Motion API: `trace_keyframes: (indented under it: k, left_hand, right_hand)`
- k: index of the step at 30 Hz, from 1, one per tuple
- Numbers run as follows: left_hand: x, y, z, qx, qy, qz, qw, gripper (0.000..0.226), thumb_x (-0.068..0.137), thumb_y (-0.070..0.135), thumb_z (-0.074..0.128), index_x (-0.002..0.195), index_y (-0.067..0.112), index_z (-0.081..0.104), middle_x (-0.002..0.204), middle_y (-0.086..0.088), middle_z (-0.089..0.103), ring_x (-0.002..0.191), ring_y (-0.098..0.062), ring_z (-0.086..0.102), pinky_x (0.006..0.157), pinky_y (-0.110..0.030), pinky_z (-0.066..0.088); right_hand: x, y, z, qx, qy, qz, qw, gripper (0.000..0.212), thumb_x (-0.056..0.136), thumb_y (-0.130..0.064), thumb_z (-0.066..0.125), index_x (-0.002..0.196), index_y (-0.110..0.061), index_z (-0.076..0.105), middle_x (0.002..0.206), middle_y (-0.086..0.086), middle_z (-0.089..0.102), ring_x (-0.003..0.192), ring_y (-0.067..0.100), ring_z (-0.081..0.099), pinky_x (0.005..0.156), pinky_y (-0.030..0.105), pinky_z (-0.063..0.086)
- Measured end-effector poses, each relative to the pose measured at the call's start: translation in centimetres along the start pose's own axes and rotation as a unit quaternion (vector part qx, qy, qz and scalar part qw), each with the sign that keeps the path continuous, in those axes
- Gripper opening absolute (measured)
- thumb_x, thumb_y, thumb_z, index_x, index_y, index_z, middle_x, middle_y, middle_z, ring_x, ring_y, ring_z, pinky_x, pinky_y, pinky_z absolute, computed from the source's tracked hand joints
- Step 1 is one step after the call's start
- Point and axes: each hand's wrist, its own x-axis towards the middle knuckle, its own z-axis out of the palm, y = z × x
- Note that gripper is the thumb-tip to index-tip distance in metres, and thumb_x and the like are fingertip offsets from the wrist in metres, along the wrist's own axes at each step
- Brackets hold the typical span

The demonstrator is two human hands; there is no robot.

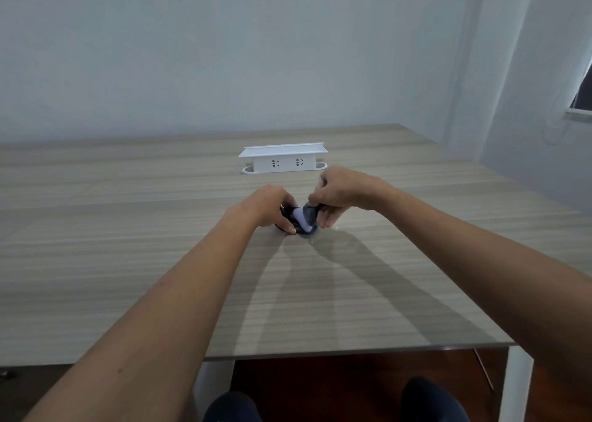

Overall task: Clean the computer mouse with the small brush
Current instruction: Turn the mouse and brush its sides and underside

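A dark computer mouse (292, 219) lies on the wooden table (128, 261), mostly hidden by my hands. My left hand (272, 207) grips it from the left side, thumb low on its near edge. My right hand (336, 194) pinches a small brush (306, 218) with a dark body and pale bristles. The bristles press on the mouse's right side. The brush looks blurred.
A white power socket box (283, 158) stands on the table just beyond my hands, close to the wall. The table's near edge (352, 351) runs above my knees. A window corner (583, 98) shows at the far right.
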Motion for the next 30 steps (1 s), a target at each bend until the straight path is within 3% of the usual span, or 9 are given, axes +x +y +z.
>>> trace_keyframes:
  k: [4, 10, 16, 21, 26, 30]
  left_hand:
    - [0.0, 0.0, 0.1, 0.008, 0.003, -0.001, 1.000, 0.061, 0.067, 0.029, 0.089, 0.123, 0.015, 0.069, 0.112, -0.002, 0.072, 0.105, -0.022, 0.065, 0.092, -0.035, 0.050]
    - [0.2, 0.1, 0.1, 0.021, 0.000, -0.003, 1.000, 0.056, 0.066, 0.033, 0.089, 0.117, 0.016, 0.072, 0.107, -0.003, 0.074, 0.100, -0.023, 0.067, 0.093, -0.042, 0.053]
    - [0.0, 0.0, 0.2, 0.023, 0.005, -0.002, 1.000, 0.054, 0.068, 0.034, 0.088, 0.117, 0.016, 0.072, 0.107, -0.003, 0.073, 0.102, -0.024, 0.065, 0.091, -0.038, 0.052]
    - [0.0, 0.0, 0.2, 0.022, -0.001, -0.003, 1.000, 0.054, 0.070, 0.032, 0.087, 0.119, 0.016, 0.071, 0.108, -0.003, 0.073, 0.102, -0.023, 0.065, 0.091, -0.037, 0.052]
    - [0.0, -0.3, 0.2, 0.027, -0.007, -0.005, 1.000, 0.044, 0.072, 0.028, 0.086, 0.113, 0.018, 0.073, 0.103, -0.002, 0.073, 0.101, -0.024, 0.064, 0.090, -0.039, 0.051]
    - [0.0, -0.4, 0.2, 0.019, -0.007, -0.010, 1.000, 0.055, 0.072, 0.027, 0.086, 0.123, 0.019, 0.069, 0.112, -0.002, 0.071, 0.104, -0.023, 0.064, 0.094, -0.039, 0.050]
  right_hand:
    - [-0.2, 0.8, -0.9, -0.089, 0.028, 0.028, 0.995, 0.029, 0.088, -0.002, 0.050, 0.085, 0.011, 0.075, 0.062, 0.012, 0.075, 0.052, 0.019, 0.071, 0.068, 0.030, 0.064]
    - [-0.2, 0.3, -1.0, -0.003, 0.014, -0.017, 1.000, 0.026, 0.091, -0.002, 0.054, 0.087, 0.014, 0.074, 0.072, 0.019, 0.076, 0.064, 0.027, 0.072, 0.063, 0.030, 0.063]
    - [0.2, 1.4, -1.3, -0.092, 0.034, 0.019, 0.995, 0.031, 0.086, -0.002, 0.049, 0.084, 0.009, 0.078, 0.063, 0.012, 0.075, 0.067, 0.027, 0.073, 0.076, 0.034, 0.064]
    - [0.0, 1.0, -0.9, -0.006, 0.024, -0.020, 0.999, 0.028, 0.090, -0.001, 0.052, 0.084, 0.011, 0.077, 0.060, 0.010, 0.074, 0.058, 0.021, 0.070, 0.056, 0.026, 0.061]
    - [0.2, 1.6, -0.8, -0.069, 0.058, 0.010, 0.996, 0.032, 0.086, -0.002, 0.048, 0.081, 0.009, 0.078, 0.050, 0.005, 0.070, 0.052, 0.021, 0.067, 0.063, 0.025, 0.062]
    - [0.0, 0.9, -0.5, 0.013, 0.041, -0.021, 0.999, 0.031, 0.088, -0.001, 0.048, 0.082, 0.010, 0.077, 0.058, 0.010, 0.073, 0.057, 0.021, 0.069, 0.054, 0.025, 0.060]
